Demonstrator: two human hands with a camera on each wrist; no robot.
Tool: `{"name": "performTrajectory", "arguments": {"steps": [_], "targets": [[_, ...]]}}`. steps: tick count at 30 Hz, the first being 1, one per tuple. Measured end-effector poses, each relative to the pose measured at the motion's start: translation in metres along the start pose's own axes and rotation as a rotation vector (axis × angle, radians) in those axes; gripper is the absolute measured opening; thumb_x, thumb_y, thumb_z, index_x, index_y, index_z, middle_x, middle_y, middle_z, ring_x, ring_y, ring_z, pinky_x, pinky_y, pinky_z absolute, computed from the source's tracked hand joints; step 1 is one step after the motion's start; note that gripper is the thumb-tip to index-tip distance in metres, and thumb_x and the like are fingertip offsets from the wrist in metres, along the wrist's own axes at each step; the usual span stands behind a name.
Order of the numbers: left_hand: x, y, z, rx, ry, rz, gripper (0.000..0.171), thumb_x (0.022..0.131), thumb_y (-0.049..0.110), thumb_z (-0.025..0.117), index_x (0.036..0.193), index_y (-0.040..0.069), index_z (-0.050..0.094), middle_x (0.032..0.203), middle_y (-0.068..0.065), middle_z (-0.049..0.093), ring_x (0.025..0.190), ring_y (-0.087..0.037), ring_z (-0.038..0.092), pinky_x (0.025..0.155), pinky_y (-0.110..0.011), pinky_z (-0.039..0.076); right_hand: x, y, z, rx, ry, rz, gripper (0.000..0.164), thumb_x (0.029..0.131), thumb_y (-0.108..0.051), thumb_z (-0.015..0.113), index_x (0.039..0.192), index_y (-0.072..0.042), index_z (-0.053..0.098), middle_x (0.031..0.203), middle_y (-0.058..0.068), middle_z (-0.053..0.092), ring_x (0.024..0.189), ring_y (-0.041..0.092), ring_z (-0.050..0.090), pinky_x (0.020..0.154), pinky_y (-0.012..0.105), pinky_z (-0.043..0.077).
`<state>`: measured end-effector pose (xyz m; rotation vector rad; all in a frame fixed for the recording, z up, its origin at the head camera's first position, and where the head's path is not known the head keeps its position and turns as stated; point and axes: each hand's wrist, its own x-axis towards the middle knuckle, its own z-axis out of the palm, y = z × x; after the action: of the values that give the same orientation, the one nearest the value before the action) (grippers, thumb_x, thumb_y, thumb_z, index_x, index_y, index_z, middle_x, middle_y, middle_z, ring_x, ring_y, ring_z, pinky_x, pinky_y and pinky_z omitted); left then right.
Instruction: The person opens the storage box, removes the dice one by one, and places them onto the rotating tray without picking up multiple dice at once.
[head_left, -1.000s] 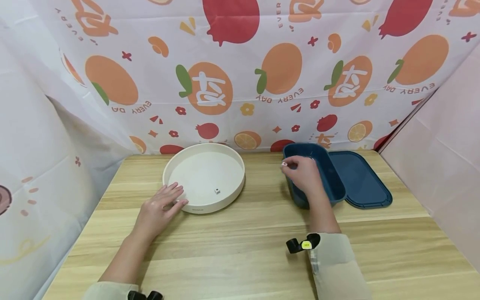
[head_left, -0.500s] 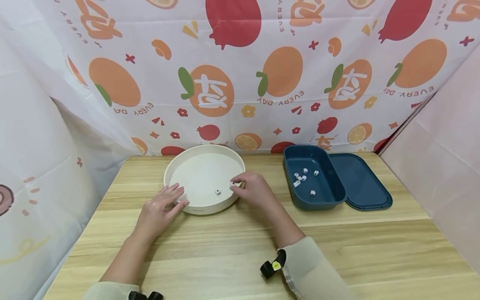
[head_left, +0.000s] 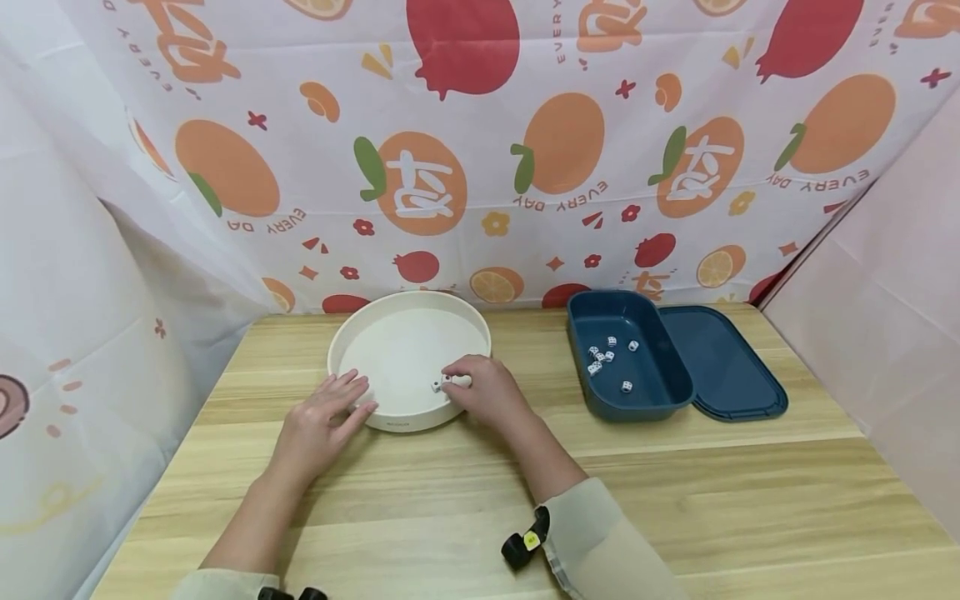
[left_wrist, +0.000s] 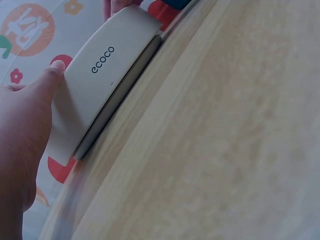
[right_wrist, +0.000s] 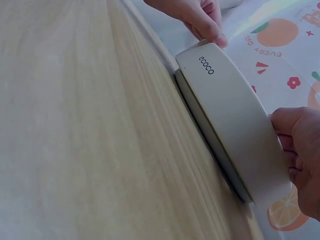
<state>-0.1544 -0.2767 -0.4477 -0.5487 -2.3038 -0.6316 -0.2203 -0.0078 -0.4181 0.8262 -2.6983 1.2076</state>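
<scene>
A round cream tray (head_left: 405,333), marked "ecoco" on its side, stands on the wooden table. My left hand (head_left: 321,417) rests on its near-left rim with relaxed fingers; in the left wrist view the thumb (left_wrist: 56,67) lies at the rim's edge. Over the tray's right part, my right hand (head_left: 487,392) pinches a small white die (head_left: 447,379) between thumb and index finger. Right beside it, a second die (head_left: 436,387) sits on the tray floor. In the right wrist view the tray wall hides the right fingertips and the die.
To the right stands a deep blue container (head_left: 645,392) with several white dice (head_left: 609,357) on its floor. Its blue lid (head_left: 723,358) lies flat beside it. A fruit-printed cloth (head_left: 487,167) hangs along the table's back edge.
My right hand has moved left from over the blue container to inside the cream tray, carrying a die down next to the other one. The left hand has stayed on the rim.
</scene>
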Motion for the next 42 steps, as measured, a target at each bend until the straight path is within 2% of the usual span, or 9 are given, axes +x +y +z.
{"name": "performTrajectory", "arguments": {"steps": [10, 15, 21, 28, 36, 42], "targets": [[0.0, -0.002, 0.001, -0.01, 0.011, 0.0, 0.034, 0.075, 0.007, 0.081, 0.109, 0.0, 0.075, 0.111, -0.014, 0.073, 0.109, -0.034, 0.068, 0.115, -0.031, 0.04, -0.001, 0.002, 0.004, -0.021, 0.037, -0.015, 0.021, 0.088, -0.019, 0.073, 0.107, -0.01, 0.076, 0.107, 0.001, 0.074, 0.107, 0.017, 0.067, 0.097, 0.034, 0.056], [0.0, -0.002, 0.0, -0.01, -0.008, -0.021, 0.031, 0.08, 0.009, 0.078, 0.109, 0.001, 0.075, 0.113, -0.012, 0.073, 0.111, -0.033, 0.068, 0.114, -0.034, 0.042, -0.002, 0.002, 0.006, -0.005, 0.045, -0.017, 0.023, 0.088, -0.019, 0.074, 0.109, -0.009, 0.076, 0.109, 0.002, 0.074, 0.11, 0.018, 0.066, 0.101, 0.035, 0.054], [0.0, -0.003, 0.002, -0.027, 0.033, 0.013, 0.029, 0.078, 0.003, 0.077, 0.107, 0.0, 0.075, 0.109, -0.014, 0.074, 0.108, -0.033, 0.069, 0.114, -0.033, 0.042, -0.002, 0.002, 0.006, -0.013, 0.052, -0.027, 0.024, 0.087, -0.019, 0.074, 0.109, -0.01, 0.076, 0.111, 0.003, 0.073, 0.112, 0.018, 0.065, 0.102, 0.033, 0.054], [0.0, -0.003, 0.002, -0.03, 0.008, -0.003, 0.027, 0.081, 0.004, 0.074, 0.108, -0.001, 0.074, 0.112, -0.014, 0.073, 0.111, -0.031, 0.068, 0.116, -0.03, 0.04, -0.003, 0.002, 0.005, -0.021, 0.058, -0.043, 0.023, 0.087, -0.019, 0.074, 0.108, -0.009, 0.076, 0.11, 0.003, 0.073, 0.111, 0.019, 0.065, 0.101, 0.032, 0.054], [0.0, -0.004, 0.002, -0.027, 0.034, 0.017, 0.028, 0.079, 0.001, 0.075, 0.107, -0.001, 0.075, 0.11, -0.014, 0.074, 0.109, -0.031, 0.069, 0.115, -0.029, 0.04, -0.004, 0.001, 0.002, -0.076, 0.039, -0.052, 0.026, 0.089, -0.022, 0.072, 0.111, -0.008, 0.074, 0.113, 0.003, 0.073, 0.113, 0.018, 0.065, 0.102, 0.033, 0.053], [0.001, -0.003, 0.003, -0.029, 0.038, 0.017, 0.028, 0.078, 0.0, 0.076, 0.106, -0.001, 0.075, 0.109, -0.014, 0.074, 0.108, -0.032, 0.069, 0.115, -0.029, 0.041, -0.005, 0.0, -0.005, -0.107, 0.032, -0.019, 0.028, 0.091, -0.025, 0.071, 0.115, -0.01, 0.073, 0.117, 0.001, 0.071, 0.113, 0.016, 0.065, 0.098, 0.031, 0.056]]}}
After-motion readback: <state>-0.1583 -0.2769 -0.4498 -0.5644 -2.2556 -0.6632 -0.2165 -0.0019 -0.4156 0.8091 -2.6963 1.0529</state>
